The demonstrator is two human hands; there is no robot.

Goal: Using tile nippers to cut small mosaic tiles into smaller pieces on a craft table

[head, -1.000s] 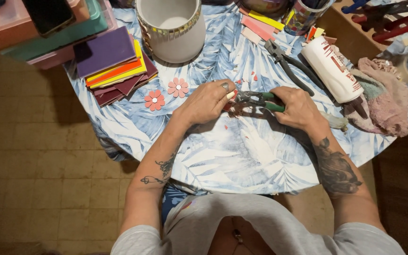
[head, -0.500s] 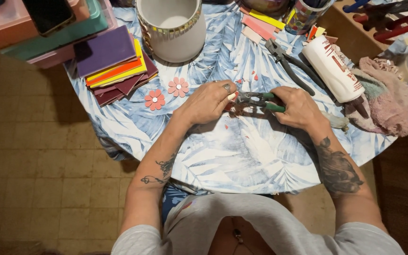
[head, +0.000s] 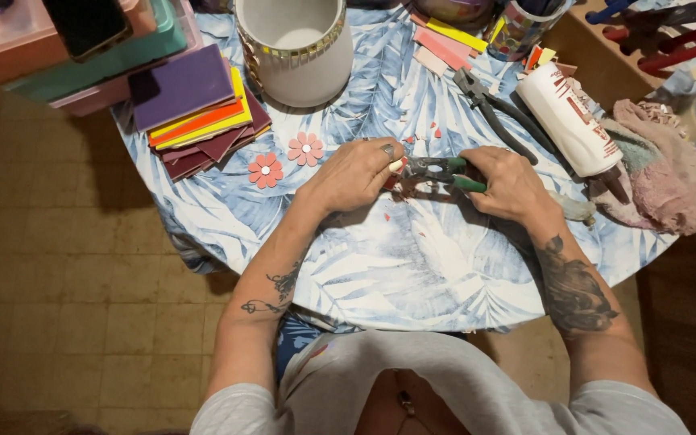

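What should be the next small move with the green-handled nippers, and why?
Probably squeeze the handles gently. The right hand grips the green-handled nippers, and the left hand holds a small piece right at their head, so a cut looks set up. Red chips lie on the tablecloth.

The left hand [head: 356, 173] hides the small piece at the nippers' [head: 432, 171] head; the white pot [head: 296, 48] is cut off.
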